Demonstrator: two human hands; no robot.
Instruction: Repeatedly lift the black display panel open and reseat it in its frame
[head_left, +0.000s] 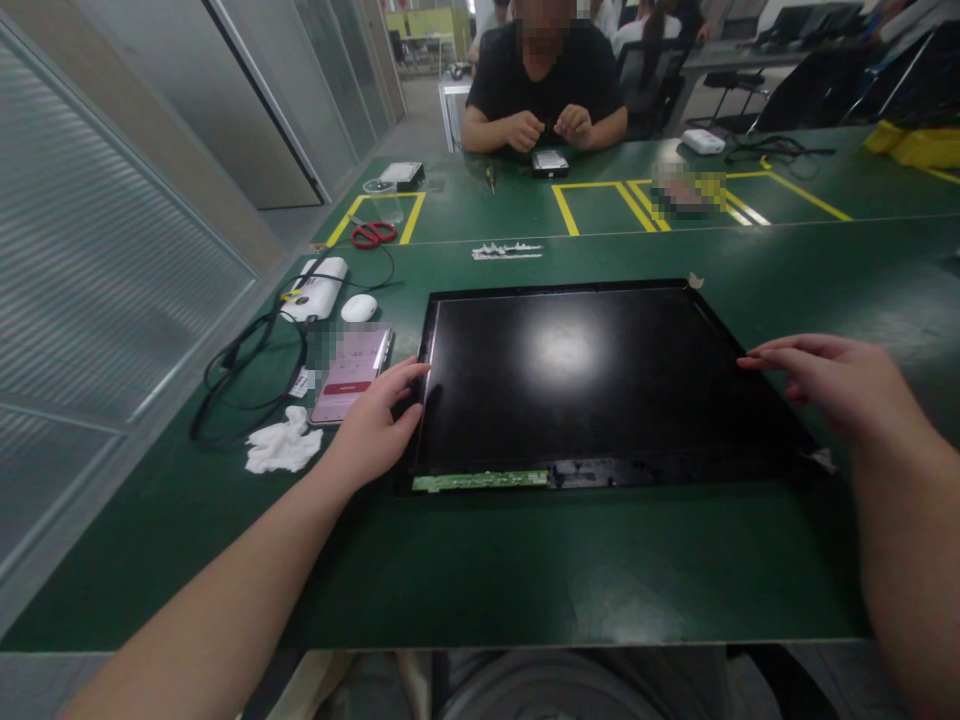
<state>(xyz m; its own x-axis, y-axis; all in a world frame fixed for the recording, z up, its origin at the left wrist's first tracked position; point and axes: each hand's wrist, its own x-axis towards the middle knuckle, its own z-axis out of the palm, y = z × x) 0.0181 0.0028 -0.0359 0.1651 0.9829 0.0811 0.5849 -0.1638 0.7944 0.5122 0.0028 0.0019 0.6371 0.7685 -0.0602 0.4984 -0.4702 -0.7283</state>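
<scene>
A large black LCD display panel [517, 390] lies flat on the green table, with a narrow green circuit board [480, 482] along its near left edge. My left hand [382, 415] rests at the panel's left edge, fingers stretched out and the thumb apart. On the other side, my right hand [832, 375] has extended fingertips at the right edge; its lower fingers are curled and partly hidden. Neither hand visibly grips the panel. Bits of pale tape [696, 282] stick at its far right corner.
Left of the panel are a phone [352, 375], crumpled tissue [283, 440], a white rounded object [359, 308], a white box-like device [319, 288], black cables [225, 365] and red-handled scissors [373, 235]. Opposite, a person [547, 90] handles something above a hard drive [550, 163], near a screwdriver [490, 180].
</scene>
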